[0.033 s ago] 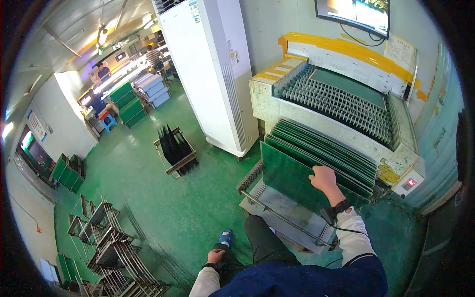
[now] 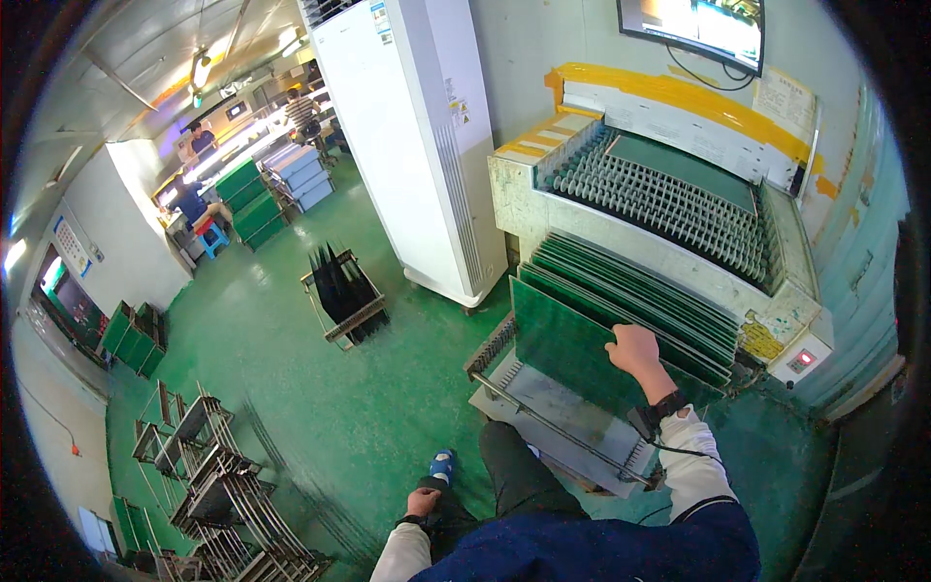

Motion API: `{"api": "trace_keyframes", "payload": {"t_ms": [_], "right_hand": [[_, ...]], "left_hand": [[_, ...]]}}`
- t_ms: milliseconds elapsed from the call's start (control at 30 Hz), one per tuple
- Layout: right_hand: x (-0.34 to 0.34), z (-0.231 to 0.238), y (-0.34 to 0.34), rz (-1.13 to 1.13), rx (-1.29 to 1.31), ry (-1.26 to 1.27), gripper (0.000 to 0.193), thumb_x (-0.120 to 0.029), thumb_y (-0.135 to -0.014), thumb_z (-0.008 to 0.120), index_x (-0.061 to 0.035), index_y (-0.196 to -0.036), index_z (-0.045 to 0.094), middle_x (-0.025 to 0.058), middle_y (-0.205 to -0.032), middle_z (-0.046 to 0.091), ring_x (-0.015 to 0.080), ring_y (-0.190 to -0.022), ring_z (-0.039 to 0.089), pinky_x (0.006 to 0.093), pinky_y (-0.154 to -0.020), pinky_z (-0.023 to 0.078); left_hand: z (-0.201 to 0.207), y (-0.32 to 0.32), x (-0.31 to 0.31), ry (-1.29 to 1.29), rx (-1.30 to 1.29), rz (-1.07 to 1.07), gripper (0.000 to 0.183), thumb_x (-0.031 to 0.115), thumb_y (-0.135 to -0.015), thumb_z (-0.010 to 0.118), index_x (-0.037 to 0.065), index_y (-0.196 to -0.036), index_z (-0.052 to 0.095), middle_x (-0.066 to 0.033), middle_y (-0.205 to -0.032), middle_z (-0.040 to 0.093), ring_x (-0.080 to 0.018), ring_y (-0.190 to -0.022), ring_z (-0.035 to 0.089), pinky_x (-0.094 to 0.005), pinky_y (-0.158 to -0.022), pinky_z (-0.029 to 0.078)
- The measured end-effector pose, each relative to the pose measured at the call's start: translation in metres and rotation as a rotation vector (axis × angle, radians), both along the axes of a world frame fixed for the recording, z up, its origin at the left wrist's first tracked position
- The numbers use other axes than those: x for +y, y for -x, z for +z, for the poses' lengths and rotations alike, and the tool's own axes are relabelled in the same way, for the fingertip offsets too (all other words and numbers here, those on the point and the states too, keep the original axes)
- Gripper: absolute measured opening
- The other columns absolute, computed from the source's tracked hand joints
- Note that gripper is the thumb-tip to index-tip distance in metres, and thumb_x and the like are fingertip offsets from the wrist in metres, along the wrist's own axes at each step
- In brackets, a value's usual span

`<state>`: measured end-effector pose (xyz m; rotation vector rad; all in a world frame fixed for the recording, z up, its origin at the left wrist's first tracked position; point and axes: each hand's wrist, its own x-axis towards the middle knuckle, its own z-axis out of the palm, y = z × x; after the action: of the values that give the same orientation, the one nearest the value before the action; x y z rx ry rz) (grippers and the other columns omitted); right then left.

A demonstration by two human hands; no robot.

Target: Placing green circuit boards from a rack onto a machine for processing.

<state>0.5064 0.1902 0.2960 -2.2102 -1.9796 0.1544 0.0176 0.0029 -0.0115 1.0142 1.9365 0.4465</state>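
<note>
1. The room is moderately bright, with ceiling lamps glowing at upper left.
2. The strongest light runs along the far workstations, where a white strip is washed out and the seated co-worker looks small and soft.
3. The wall-mounted monitor burns out to white in patches.
4. The green floor carries pale glare toward the far end; dark streaks run beside the metal racks, whether shadows or marks is unclear.
5. Both hands and the front green panel look fairly crisp.
6. Fisheye distortion tilts the white air conditioner; the corners fall to black.
</note>
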Motion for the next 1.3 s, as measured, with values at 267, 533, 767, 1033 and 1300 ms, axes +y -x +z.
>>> {"api": "trace_keyframes", "payload": {"t_ms": [267, 533, 767, 1033, 1300], "right_hand": [[0.000, 0.003, 0.001, 0.006, -0.029, -0.007, 0.026, -0.029, -0.074, 0.064, -0.0039, -0.081, 0.059, 0.0161, -0.081, 0.062, 0.0339, -0.081, 0.060, 0.0436, -0.069, 0.047], [0.000, 0.002, 0.002, 0.021, -0.028, -0.039, 0.025, -0.027, -0.073, 0.064, -0.0038, -0.080, 0.060, 0.0164, -0.080, 0.062, 0.0339, -0.080, 0.060, 0.0435, -0.069, 0.048], [0.000, 0.003, 0.001, 0.009, -0.031, -0.013, 0.026, -0.028, -0.074, 0.064, -0.0038, -0.083, 0.060, 0.0166, -0.082, 0.063, 0.0339, -0.081, 0.060, 0.0433, -0.070, 0.048], [-0.001, 0.005, 0.001, -0.009, -0.038, 0.014, 0.026, -0.028, -0.075, 0.063, -0.0041, -0.083, 0.061, 0.0163, -0.083, 0.063, 0.0333, -0.082, 0.060, 0.0427, -0.071, 0.048], [0.000, 0.006, 0.007, -0.001, -0.026, -0.010, 0.025, -0.027, -0.074, 0.063, -0.0042, -0.083, 0.060, 0.0162, -0.082, 0.063, 0.0333, -0.081, 0.060, 0.0428, -0.071, 0.048]], "left_hand": [[-0.002, 0.001, 0.001, -0.035, 0.029, -0.042, 0.031, 0.029, -0.069, 0.069, 0.004, -0.088, 0.068, -0.0079, -0.078, 0.067, -0.0154, -0.069, 0.062, -0.0285, -0.065, 0.050], [-0.016, 0.007, 0.002, 0.003, 0.008, -0.023, 0.031, 0.029, -0.069, 0.069, 0.005, -0.088, 0.068, -0.0090, -0.081, 0.067, -0.0169, -0.076, 0.064, -0.0291, -0.071, 0.050], [-0.015, 0.005, 0.003, 0.018, -0.016, -0.014, 0.031, 0.028, -0.069, 0.069, 0.003, -0.087, 0.068, -0.0094, -0.084, 0.067, -0.0176, -0.077, 0.064, -0.0291, -0.072, 0.050], [0.003, -0.003, 0.004, 0.001, -0.052, 0.002, 0.032, 0.026, -0.070, 0.069, 0.000, -0.090, 0.067, -0.0081, -0.080, 0.066, -0.0141, -0.071, 0.061, -0.0270, -0.067, 0.049], [-0.008, 0.005, -0.002, -0.022, -0.057, 0.032, 0.032, 0.025, -0.071, 0.069, 0.000, -0.090, 0.067, -0.0083, -0.080, 0.066, -0.0140, -0.070, 0.060, -0.0273, -0.066, 0.049]]}}
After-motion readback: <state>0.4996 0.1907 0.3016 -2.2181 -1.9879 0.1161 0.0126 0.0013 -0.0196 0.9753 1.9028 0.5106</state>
